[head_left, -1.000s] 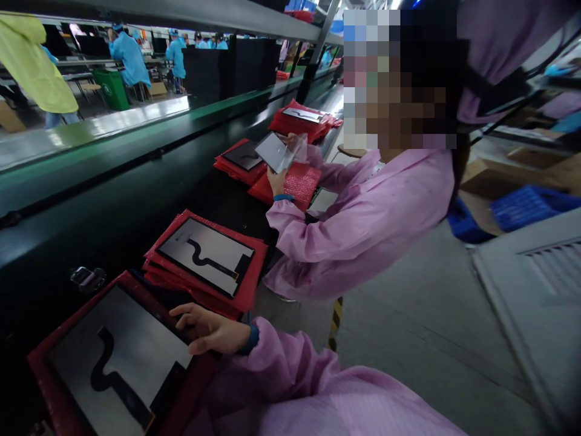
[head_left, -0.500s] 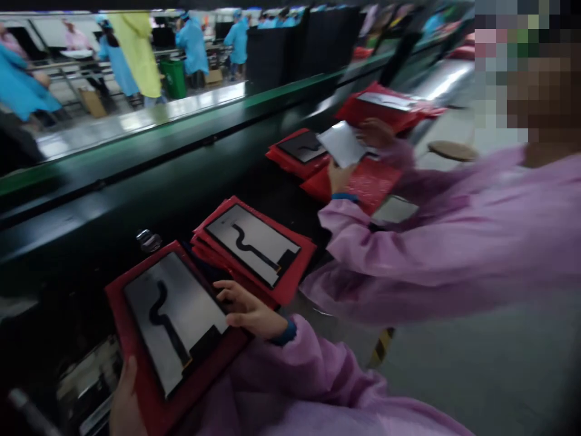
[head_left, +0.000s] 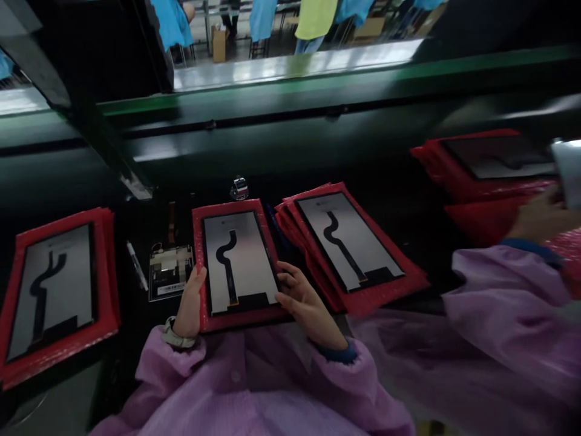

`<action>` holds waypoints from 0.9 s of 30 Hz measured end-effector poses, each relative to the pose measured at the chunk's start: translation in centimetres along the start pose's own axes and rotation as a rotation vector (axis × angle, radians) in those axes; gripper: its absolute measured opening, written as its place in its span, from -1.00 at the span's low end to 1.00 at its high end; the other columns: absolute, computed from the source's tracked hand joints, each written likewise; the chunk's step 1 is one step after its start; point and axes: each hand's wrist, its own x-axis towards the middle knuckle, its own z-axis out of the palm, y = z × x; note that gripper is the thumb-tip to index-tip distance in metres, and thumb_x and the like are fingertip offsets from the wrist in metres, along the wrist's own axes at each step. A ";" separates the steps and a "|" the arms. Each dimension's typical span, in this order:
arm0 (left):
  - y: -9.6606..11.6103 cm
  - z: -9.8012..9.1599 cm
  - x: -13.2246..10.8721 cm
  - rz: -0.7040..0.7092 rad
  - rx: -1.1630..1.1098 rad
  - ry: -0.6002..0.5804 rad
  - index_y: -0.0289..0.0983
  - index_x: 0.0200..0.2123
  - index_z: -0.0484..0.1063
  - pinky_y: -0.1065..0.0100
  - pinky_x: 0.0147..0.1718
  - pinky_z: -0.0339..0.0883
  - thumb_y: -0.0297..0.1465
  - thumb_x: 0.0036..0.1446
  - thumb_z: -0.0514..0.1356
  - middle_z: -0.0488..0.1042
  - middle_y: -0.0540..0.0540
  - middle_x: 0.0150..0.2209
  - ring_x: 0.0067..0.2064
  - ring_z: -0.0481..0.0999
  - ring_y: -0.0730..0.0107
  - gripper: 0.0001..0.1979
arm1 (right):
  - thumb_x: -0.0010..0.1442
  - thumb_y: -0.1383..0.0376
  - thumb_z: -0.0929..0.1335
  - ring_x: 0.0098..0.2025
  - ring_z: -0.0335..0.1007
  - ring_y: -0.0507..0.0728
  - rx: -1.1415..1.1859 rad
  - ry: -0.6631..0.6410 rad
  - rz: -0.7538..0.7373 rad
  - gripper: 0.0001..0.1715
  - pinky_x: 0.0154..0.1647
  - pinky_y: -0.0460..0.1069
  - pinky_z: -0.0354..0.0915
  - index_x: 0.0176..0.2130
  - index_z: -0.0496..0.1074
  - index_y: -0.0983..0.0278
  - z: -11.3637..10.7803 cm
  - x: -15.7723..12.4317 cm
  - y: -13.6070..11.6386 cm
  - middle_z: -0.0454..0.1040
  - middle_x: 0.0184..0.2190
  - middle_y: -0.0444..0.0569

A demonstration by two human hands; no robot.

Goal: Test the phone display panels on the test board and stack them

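A grey display panel with a black curved flex cable lies on a red bubble-wrap sleeve point(head_left: 200, 266) right in front of me. My left hand point(head_left: 189, 303) grips the sleeve's left edge, thumb on top. My right hand point(head_left: 305, 303) holds its lower right corner, fingers curled onto the panel point(head_left: 239, 260). To the right lies a stack of red sleeves point(head_left: 385, 290) topped by a similar panel. Another panel on red sleeves point(head_left: 106, 266) sits at the far left.
A small module point(head_left: 169, 272) and a white pen point(head_left: 136, 274) lie left of my panel; a small shiny object point(head_left: 239, 188) sits behind it. A co-worker's pink sleeve point(head_left: 503, 303) and hand point(head_left: 538, 215) reach over more red sleeves point(head_left: 458, 166) at right. A dark conveyor rail point(head_left: 290, 109) runs behind.
My view has swung left, away from the co-worker. My left hand has come into view gripping the sleeve's left edge, and the panel now lies squarely before me.
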 end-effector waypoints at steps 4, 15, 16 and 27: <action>-0.9 -0.7 -2.4 0.572 0.716 0.206 -0.24 0.22 0.40 0.05 0.27 0.30 -0.25 0.33 0.16 0.48 -0.22 0.18 0.23 0.46 0.09 -0.56 | 0.08 0.18 0.55 -0.06 0.45 0.01 -0.017 0.103 0.020 -0.21 0.00 -0.08 0.41 0.21 0.26 0.00 0.4 -0.2 -0.1 0.41 -0.06 -0.14; -3.2 -2.9 -3.9 1.106 1.348 0.118 -0.28 -0.03 0.51 0.21 -0.09 0.49 -0.47 0.36 0.13 0.61 -0.13 -0.18 -0.17 0.56 0.25 -0.80 | 0.38 0.05 0.29 0.19 0.36 0.32 -1.187 0.424 -0.485 -0.53 0.16 0.30 0.39 0.16 0.35 0.21 0.6 -2.0 -2.8 0.38 0.16 0.19; -3.3 -2.8 -3.9 1.114 1.336 0.126 -0.29 -0.05 0.51 0.21 -0.10 0.48 -0.49 0.35 0.13 0.61 -0.12 -0.20 -0.17 0.56 0.26 -0.81 | 0.41 0.07 0.27 0.19 0.36 0.31 -1.291 0.401 -0.568 -0.57 0.15 0.28 0.39 0.15 0.37 0.22 0.6 -2.2 -4.1 0.40 0.14 0.18; -0.5 -2.6 -4.8 0.895 1.353 -0.048 -0.27 -0.04 0.49 0.27 -0.19 0.48 -0.43 0.38 0.08 0.58 -0.09 -0.24 -0.21 0.56 0.29 -0.79 | 0.41 0.33 0.21 -0.07 0.45 0.26 -1.750 -0.143 -1.108 -0.68 -0.07 0.11 0.35 0.03 0.44 0.37 6.5 11.1 -6.9 0.55 -0.08 0.17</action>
